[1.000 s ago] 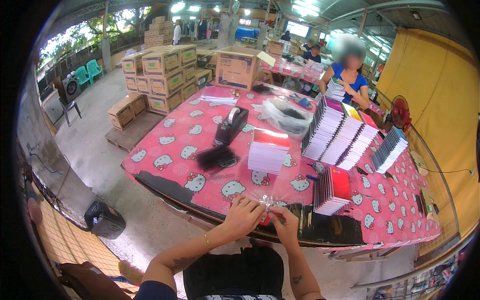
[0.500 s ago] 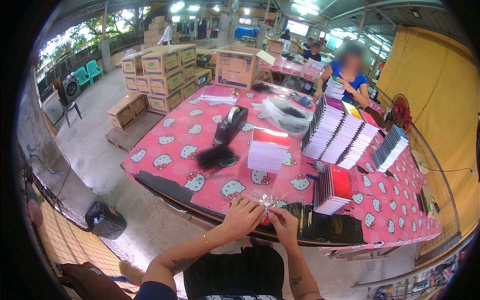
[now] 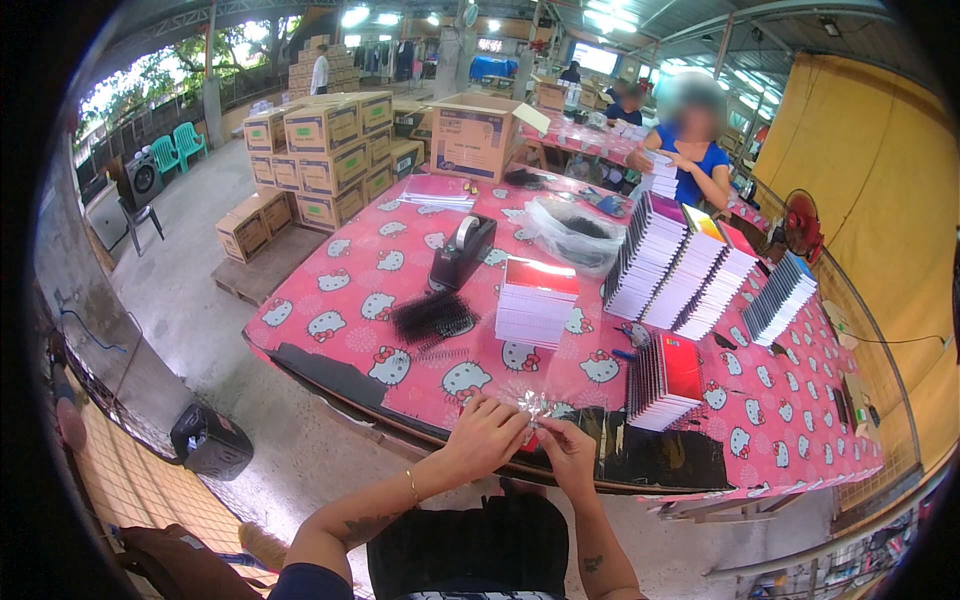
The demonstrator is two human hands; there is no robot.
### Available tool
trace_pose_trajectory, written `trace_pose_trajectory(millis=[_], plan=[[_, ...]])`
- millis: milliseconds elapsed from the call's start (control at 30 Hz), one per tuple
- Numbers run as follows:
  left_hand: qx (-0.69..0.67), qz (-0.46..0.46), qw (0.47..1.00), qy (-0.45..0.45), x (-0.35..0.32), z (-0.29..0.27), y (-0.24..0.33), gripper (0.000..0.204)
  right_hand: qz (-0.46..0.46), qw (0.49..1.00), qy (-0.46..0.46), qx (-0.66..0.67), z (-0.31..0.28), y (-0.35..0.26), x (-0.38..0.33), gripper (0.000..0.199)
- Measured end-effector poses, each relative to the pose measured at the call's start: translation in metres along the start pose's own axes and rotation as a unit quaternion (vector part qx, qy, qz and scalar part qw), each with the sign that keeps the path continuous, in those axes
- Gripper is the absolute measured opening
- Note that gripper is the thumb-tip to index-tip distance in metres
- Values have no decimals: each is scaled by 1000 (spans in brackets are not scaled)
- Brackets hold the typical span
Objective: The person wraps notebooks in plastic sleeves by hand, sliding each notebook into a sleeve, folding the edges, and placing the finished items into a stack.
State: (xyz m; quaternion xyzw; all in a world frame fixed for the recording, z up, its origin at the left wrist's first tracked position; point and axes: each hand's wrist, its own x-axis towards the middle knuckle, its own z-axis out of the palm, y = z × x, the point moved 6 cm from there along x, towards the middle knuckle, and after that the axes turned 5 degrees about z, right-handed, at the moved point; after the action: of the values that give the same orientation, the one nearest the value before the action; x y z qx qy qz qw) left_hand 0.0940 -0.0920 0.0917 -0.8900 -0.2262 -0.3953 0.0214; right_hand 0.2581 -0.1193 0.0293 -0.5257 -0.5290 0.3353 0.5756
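At the table's near edge, my left hand and my right hand meet with fingertips pinched together. Between them lies something partly red, mostly covered by my fingers, with a bright glare just beyond; its kind I cannot make out. Ahead of my hands is a stack of notebooks with a red cover on top. A stack of red spiral notebooks stands right of my right hand. Loose black spiral binding coils lie beyond my left hand.
A black tape dispenser and a plastic bag of black coils lie farther back. Tall notebook stacks stand at the right. Across the table, a co-worker in blue holds notebooks. Cartons and a bin are left.
Both my hands stay almost in place, still pinched together. Across the table, the co-worker's hands and the notebooks they hold have shifted slightly to the left.
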Motion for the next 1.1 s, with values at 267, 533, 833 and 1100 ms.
trace_pose_trajectory(millis=[267, 533, 833, 1100], plan=[[-1, 1, 1000, -5, 0, 0, 0, 22, 0, 1000, 4, 6, 1, -2, -1, 21], [-6, -1, 1000, -7, 0, -1, 0, 23, -12, 1000, 5, 9, 2, -3, 0, 19], [-4, -5, 1000, -27, 0, 3, 0, 29, 9, 1000, 1, 15, -1, -7, -1, 21], [16, 10, 999, -26, -3, 11, -6, 29, 114, 987, -87, 75, -7, 5, 8, 30]])
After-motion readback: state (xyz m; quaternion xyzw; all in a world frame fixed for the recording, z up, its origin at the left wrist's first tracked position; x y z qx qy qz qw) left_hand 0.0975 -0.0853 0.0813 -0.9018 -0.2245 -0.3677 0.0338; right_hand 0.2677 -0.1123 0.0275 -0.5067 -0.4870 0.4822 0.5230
